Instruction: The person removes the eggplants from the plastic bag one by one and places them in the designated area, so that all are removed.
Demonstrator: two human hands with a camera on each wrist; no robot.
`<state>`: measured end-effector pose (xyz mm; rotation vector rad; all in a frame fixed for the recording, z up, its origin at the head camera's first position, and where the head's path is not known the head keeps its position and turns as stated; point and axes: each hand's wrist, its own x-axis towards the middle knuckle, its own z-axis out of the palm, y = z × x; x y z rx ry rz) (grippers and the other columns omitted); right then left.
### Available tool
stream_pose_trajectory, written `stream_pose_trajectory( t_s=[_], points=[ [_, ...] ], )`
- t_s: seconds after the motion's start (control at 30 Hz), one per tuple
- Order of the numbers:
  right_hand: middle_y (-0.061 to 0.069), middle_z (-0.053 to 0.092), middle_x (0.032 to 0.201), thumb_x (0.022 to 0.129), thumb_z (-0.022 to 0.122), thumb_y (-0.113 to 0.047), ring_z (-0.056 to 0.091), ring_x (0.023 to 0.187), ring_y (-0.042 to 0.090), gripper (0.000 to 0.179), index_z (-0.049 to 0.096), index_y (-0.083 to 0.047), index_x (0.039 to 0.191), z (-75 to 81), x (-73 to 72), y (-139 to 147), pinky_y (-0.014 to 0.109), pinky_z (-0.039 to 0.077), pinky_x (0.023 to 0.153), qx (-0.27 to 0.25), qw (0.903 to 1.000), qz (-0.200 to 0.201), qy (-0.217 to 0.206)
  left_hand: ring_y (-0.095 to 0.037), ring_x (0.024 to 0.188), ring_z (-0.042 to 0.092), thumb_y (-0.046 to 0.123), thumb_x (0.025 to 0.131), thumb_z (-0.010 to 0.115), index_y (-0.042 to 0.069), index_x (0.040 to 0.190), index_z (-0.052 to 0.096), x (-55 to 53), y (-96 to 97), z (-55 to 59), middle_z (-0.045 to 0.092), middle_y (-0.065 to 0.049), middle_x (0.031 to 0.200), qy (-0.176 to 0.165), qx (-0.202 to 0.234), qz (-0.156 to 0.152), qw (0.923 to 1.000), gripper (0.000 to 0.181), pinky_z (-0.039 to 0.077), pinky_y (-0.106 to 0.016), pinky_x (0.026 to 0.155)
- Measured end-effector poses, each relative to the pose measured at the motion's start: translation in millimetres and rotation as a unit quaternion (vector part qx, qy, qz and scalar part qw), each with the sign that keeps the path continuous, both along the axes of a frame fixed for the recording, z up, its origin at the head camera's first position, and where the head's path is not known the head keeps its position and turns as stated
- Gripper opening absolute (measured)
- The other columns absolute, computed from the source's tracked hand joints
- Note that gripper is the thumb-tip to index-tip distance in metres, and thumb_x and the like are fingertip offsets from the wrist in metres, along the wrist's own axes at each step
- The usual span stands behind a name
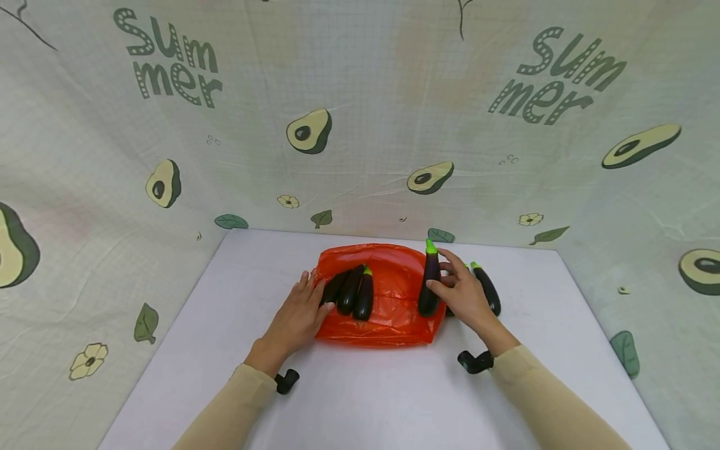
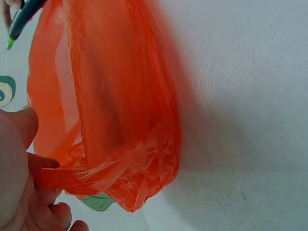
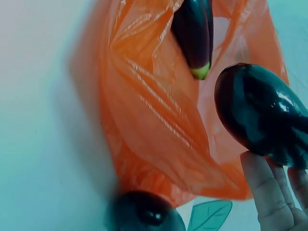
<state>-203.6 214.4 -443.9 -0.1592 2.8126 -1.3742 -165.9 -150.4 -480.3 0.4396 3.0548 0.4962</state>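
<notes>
My right hand [image 1: 464, 294] grips a dark purple eggplant [image 1: 430, 281] with a bright green stem, held upright over the right side of a red plastic bag [image 1: 388, 331]. In the right wrist view, the fingers touch the held eggplant's glossy body [image 3: 255, 106]. My left hand [image 1: 298, 312] holds the bag's left edge; in the left wrist view a fold of red plastic [image 2: 67, 177] lies across its fingers. Inside the bag lie three eggplants [image 1: 350, 290] side by side, the leftmost partly hidden by the left hand.
Right of the bag, another eggplant [image 1: 487, 289] lies on the white table [image 1: 371, 400]; at least one more is partly hidden behind the right hand. A patterned cloth [image 1: 365, 137] with avocados hangs behind the table and along its sides.
</notes>
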Motion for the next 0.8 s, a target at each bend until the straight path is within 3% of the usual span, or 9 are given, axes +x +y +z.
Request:
stream_pose_trajectory(
  t_s=[0.47,0.8],
  points=[
    [0.026,0.054,0.15,0.103,0.068,-0.02,0.066,0.122,0.045,0.075,0.028,-0.022,0.167,1.4,-4.8,27.4,0.055,0.063,0.09,0.0,0.9997,-0.023,0.013,-0.04,0.164,0.009,0.041,0.111,0.052,0.001,0.165,0.03,0.7,0.2,-0.1,0.026,-0.022,0.172,0.0,0.0,-0.007,1.0,0.071,0.018,-0.056,0.131],
    [0.027,0.051,0.154,0.104,0.067,-0.023,0.064,0.124,0.046,0.076,0.026,-0.024,0.167,3.7,-4.8,41.2,0.058,0.062,0.091,0.008,0.9992,-0.039,0.012,-0.04,0.164,0.009,0.043,0.111,0.052,0.003,0.166,0.028,0.9,1.4,0.6,0.024,-0.021,0.173,-0.008,-0.003,-0.001,1.0,0.072,0.018,-0.055,0.131]
  ],
)
